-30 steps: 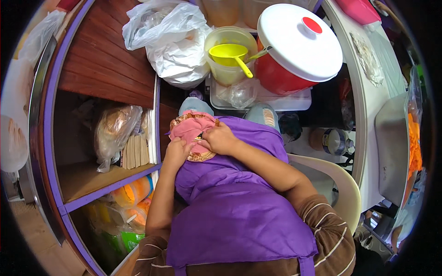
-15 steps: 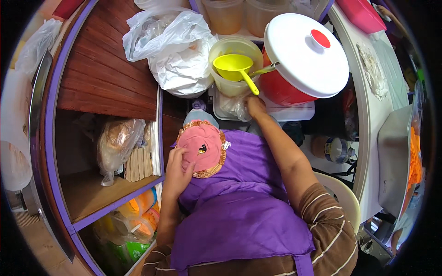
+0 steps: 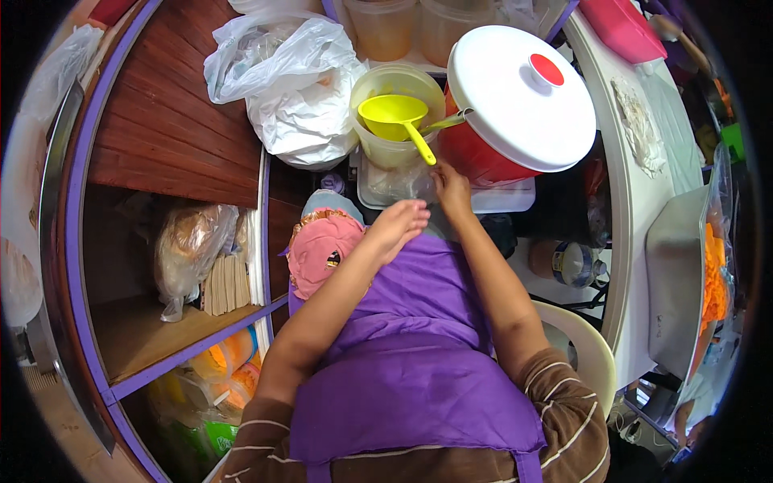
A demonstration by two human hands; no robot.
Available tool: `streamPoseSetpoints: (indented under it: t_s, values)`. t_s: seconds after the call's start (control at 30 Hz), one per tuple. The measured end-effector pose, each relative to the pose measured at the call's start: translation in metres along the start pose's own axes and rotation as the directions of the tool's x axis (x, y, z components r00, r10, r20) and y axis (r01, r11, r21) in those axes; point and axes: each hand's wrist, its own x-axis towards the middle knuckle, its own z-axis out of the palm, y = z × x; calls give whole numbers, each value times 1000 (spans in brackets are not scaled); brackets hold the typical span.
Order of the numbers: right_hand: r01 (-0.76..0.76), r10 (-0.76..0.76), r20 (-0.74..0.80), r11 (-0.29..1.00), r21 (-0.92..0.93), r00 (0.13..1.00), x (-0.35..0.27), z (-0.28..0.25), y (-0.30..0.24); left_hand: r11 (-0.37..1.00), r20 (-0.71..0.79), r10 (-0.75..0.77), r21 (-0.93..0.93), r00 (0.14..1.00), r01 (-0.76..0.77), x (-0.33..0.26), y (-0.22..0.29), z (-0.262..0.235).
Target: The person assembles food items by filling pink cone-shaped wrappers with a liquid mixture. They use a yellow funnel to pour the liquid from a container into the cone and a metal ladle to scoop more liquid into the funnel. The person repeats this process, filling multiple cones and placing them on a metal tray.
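My right hand (image 3: 452, 193) is at the front of a white tray, below the handle of a yellow ladle (image 3: 393, 115). Its fingers are closed on the edge of a crumpled clear plastic bag (image 3: 394, 183), partly hidden. Beside it, my left hand (image 3: 400, 228) hovers over my lap with fingers stretched out, holding nothing. A round pink cloth (image 3: 318, 249) with a frilled, patterned brown edge and a small hole lies on my left thigh, partly covered by my left forearm. The ladle rests in a translucent plastic tub (image 3: 389, 149), together with a metal-handled utensil (image 3: 445, 122).
A red bucket (image 3: 477, 153) with a white lid (image 3: 523, 97) stands on the white tray (image 3: 515, 196). White plastic bags (image 3: 298, 113) sit left of the tub. Open shelves (image 3: 173, 326) flank my left; a white counter (image 3: 632, 266) curves along my right. My purple apron (image 3: 415, 386) covers my lap.
My left hand has left the pink cloth and moved right, toward my right hand. The right hand stays by the clear plastic bag. The whole view has shifted slightly.
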Motion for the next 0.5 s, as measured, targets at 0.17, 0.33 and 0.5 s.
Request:
streamPoseSetpoints:
  t_s: [0.17, 0.33, 0.5]
  values:
    - [104, -91, 78, 979, -177, 993, 1, -12, -15, 825, -163, -202, -559, 966, 79, 95, -17, -7]
    - [71, -36, 193, 982, -175, 980, 1, -29, -38, 537, -155, -191, -843, 969, -29, 132, -16, -21]
    - [-80, 64, 174, 993, 90, 983, -21, -49, -58, 503, -300, -161, -845, 940, -183, 152, -21, -52]
